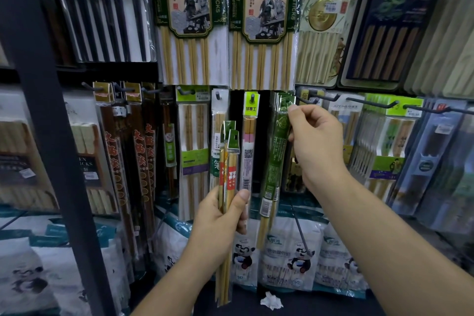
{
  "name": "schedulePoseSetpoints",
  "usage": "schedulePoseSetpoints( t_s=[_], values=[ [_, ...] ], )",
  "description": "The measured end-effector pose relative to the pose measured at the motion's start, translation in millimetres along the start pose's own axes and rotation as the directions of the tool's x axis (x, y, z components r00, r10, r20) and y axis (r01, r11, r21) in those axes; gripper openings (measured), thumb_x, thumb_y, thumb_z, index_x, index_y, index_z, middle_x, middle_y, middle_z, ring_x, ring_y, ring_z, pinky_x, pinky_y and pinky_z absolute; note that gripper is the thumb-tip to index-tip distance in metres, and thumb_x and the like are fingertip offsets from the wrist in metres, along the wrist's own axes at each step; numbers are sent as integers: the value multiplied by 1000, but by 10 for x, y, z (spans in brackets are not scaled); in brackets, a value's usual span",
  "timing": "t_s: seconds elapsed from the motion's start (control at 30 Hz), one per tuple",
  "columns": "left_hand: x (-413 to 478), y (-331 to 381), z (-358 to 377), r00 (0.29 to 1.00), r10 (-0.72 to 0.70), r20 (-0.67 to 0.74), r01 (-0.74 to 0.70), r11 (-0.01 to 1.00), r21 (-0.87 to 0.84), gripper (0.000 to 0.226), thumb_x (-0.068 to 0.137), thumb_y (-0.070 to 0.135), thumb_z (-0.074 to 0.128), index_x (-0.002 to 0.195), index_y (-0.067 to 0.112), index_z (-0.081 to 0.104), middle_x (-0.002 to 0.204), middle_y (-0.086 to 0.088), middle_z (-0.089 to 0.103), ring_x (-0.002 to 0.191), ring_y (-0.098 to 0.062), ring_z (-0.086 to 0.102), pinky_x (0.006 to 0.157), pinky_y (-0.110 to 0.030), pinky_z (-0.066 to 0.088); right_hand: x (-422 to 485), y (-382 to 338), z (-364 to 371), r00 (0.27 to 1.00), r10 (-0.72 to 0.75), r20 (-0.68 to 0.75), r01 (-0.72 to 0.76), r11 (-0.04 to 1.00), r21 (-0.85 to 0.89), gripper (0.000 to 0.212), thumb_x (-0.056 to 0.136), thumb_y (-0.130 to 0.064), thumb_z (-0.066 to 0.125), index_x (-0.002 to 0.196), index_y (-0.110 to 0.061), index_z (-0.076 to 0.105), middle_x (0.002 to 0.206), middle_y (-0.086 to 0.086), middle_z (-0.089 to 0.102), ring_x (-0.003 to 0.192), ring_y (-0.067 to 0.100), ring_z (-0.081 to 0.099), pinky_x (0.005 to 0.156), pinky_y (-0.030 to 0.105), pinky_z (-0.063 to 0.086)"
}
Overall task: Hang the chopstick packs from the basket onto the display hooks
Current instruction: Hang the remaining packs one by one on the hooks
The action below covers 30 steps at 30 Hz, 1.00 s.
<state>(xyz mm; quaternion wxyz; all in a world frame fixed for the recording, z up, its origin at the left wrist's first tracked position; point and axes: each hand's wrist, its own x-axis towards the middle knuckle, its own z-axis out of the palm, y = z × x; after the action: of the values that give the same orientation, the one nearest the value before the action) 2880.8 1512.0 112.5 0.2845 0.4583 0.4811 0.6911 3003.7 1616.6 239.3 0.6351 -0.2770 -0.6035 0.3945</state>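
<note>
My left hand (222, 214) grips two slim chopstick packs (229, 159) with green header tabs and red labels, upright in front of the display. My right hand (311, 136) pinches the top of a long green chopstick pack (275, 154), which hangs among several like it at a dark display hook (306, 100). Whether the pack's hole sits on the hook is hidden by my thumb. The basket is out of view.
Dark hooks (372, 103) run along the row, most loaded with chopstick packs. Large hot-pot chopstick packs (191, 20) hang above. A black shelf upright (48, 136) stands at left. Panda-printed bags (295, 259) fill the shelf below, and a crumpled white paper (271, 301) lies near the bottom.
</note>
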Motion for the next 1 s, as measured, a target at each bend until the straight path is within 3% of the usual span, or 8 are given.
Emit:
schedulePoseSetpoints(
  t_s=[0.2, 0.43, 0.57, 0.7, 0.83, 1.0],
  values=[
    [-14, 50, 13, 999, -10, 40, 10, 1000, -6, 19, 87, 50, 65, 71, 42, 58, 56, 0, 48, 44, -16, 43, 42, -30, 44, 61, 36, 5, 1000, 17, -20, -18, 1000, -17, 29, 101, -27, 62, 84, -3, 64, 70, 11, 47, 60, 16, 41, 50, 18, 39],
    [-2, 34, 0, 999, -25, 43, 26, 999, -22, 18, 85, 53, 69, 77, 40, 60, 56, 1, 43, 44, -14, 37, 41, -29, 33, 74, 32, 33, 999, 6, -47, -5, 1000, 13, 33, 101, -24, 60, 82, 3, 60, 69, 11, 43, 61, 17, 40, 54, 13, 42],
    [-5, 40, 0, 999, -24, 47, 25, 999, -24, 18, 86, 53, 69, 75, 41, 60, 55, 2, 43, 44, -13, 37, 40, -28, 34, 89, 51, 38, 998, 23, -53, -22, 1000, 10, 31, 101, -25, 61, 78, -3, 60, 69, 11, 43, 59, 18, 38, 54, 14, 43],
    [-16, 57, 2, 997, -26, 66, 29, 999, -42, 20, 88, 53, 67, 75, 41, 58, 58, 3, 43, 45, -12, 36, 41, -26, 33, 144, 131, 66, 997, 32, -67, -34, 999, -31, 32, 99, -27, 63, 75, -6, 62, 57, -1, 43, 56, 13, 41, 70, 24, 48],
    [-22, 90, -4, 992, -61, 107, 80, 980, -184, 19, 94, 48, 61, 84, 32, 60, 65, 4, 47, 47, -10, 37, 42, -22, 32, 210, 234, 86, 996, 13, -89, -23, 994, -111, 34, 98, -31, 64, 66, -19, 61, 47, -18, 45, 49, 0, 44, 68, 12, 43],
    [-24, 93, 12, 990, -60, 126, 82, 980, -180, 23, 105, 35, 52, 83, 34, 60, 72, 1, 56, 53, -11, 46, 46, -23, 39, 261, 304, 105, 991, 2, -137, -25, 986, -165, 29, 96, -37, 66, 72, -22, 64, 64, -12, 55, 63, 6, 53, 67, 22, 44]
  ],
)
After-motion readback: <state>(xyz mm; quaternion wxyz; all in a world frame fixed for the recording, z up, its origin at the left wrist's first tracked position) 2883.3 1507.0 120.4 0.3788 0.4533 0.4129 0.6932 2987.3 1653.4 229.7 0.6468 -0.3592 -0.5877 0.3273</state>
